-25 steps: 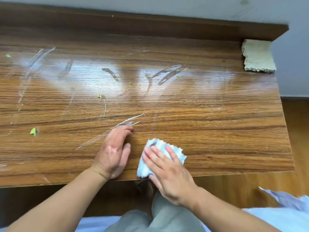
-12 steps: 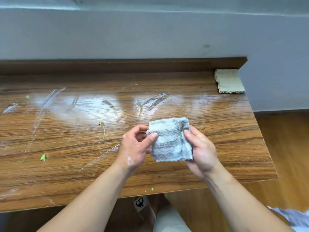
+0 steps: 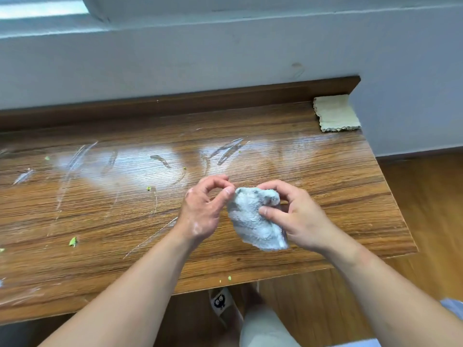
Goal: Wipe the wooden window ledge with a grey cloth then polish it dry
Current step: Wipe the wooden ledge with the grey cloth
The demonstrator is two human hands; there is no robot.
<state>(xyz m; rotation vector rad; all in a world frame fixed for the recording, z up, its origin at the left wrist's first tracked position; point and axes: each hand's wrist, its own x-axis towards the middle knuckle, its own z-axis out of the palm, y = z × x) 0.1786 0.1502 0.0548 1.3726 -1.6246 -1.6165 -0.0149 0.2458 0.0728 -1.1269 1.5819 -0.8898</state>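
**Item 1, grey cloth** (image 3: 253,221): bunched and held up over the near right part of the wooden window ledge (image 3: 325,186), between the two hands.

**Item 2, right hand** (image 3: 300,219): grips the cloth's right side, with the thumb pressed on its front and the fingers curled over its top edge.

**Item 3, left hand** (image 3: 204,211): just left of the cloth, fingers curled, thumb tip at the cloth's upper left edge (whether it pinches the fabric cannot be told).

**Item 4, ledge surface:** white streaks (image 3: 75,156) run across the far half. Green scraps (image 3: 73,242) are scattered to the left, with a few by the near edge.

**Item 5, beige pad** (image 3: 335,113): lies flat in the far right corner against the wall (image 3: 225,58), well apart from both hands.

**Item 6, below the ledge:** a slipper (image 3: 220,301) with a cartoon face sits beside a trouser leg. The wooden floor (image 3: 431,221) shows to the right.
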